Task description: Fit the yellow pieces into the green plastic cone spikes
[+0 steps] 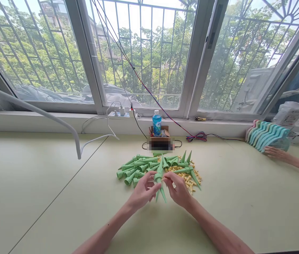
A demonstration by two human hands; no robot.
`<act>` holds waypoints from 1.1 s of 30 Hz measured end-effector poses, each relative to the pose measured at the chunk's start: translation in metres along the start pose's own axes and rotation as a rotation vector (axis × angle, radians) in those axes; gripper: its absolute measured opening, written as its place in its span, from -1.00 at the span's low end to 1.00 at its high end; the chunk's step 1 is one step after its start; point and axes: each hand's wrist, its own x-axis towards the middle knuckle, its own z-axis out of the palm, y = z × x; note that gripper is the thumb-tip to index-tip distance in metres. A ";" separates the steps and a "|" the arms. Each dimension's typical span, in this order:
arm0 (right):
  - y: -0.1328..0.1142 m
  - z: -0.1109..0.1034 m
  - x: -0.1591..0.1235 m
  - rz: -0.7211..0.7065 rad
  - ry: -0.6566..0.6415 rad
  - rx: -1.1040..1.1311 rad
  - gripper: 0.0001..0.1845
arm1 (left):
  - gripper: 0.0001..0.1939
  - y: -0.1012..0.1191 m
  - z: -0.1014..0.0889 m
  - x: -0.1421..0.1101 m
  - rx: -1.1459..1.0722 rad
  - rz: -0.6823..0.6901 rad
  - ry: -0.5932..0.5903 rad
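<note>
Left hand point(144, 190) curls round a green spiked piece point(159, 175) over the worktop point(46, 229); right hand point(179, 188) bunches against its side, any grip there hidden; beyond, green cones point(130, 178) partly cover yellow pegs point(197, 175)

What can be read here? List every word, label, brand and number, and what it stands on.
No text can be read for certain.
Bottle label: white marks on blue, too blurred to read.
White package at the right: print too small to read.
Cardboard box: pixelated patch at its front, unreadable.
</note>
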 end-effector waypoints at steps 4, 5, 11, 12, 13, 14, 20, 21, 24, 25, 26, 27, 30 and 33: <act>0.000 0.000 0.001 0.009 0.005 -0.010 -0.78 | -0.57 -0.003 0.002 -0.004 0.206 0.088 0.060; -0.001 0.000 0.001 0.012 0.005 -0.011 -0.78 | -0.57 -0.003 0.002 -0.005 0.250 0.118 0.079; -0.001 0.000 0.001 0.034 0.004 -0.018 -0.75 | -0.58 -0.009 0.003 -0.006 0.414 0.234 0.115; -0.001 0.000 0.001 0.035 0.003 -0.019 -0.75 | -0.59 -0.011 0.003 -0.005 0.443 0.251 0.112; -0.001 0.000 0.001 0.035 0.001 -0.020 -0.75 | -0.59 -0.013 0.002 -0.005 0.472 0.267 0.109; -0.001 0.000 0.001 0.035 -0.001 -0.020 -0.74 | -0.59 -0.016 0.002 -0.004 0.498 0.281 0.100; 0.000 0.001 0.000 0.037 0.026 -0.029 -0.74 | -0.56 -0.014 0.002 -0.004 0.440 0.284 0.129; 0.000 0.001 0.000 0.039 0.045 -0.028 -0.75 | -0.55 -0.012 0.003 -0.004 0.400 0.262 0.136; 0.001 0.000 0.001 0.049 0.113 -0.018 -0.78 | -0.64 -0.006 0.004 -0.002 0.207 0.185 0.158; 0.000 0.000 0.001 0.053 0.135 -0.015 -0.79 | -0.67 -0.005 0.003 -0.001 0.131 0.155 0.150; 0.000 -0.001 0.001 0.054 0.153 -0.014 -0.79 | -0.68 -0.004 0.003 0.001 0.060 0.119 0.133; 0.000 -0.001 0.001 0.053 0.168 -0.013 -0.79 | -0.65 -0.003 0.002 0.002 -0.003 0.077 0.107; -0.002 -0.002 0.001 0.030 0.180 -0.007 -0.79 | -0.45 -0.001 -0.001 0.004 -0.135 -0.091 -0.023; -0.003 -0.001 0.001 -0.007 0.153 0.010 -0.80 | -0.29 -0.001 -0.002 0.002 -0.245 -0.250 -0.177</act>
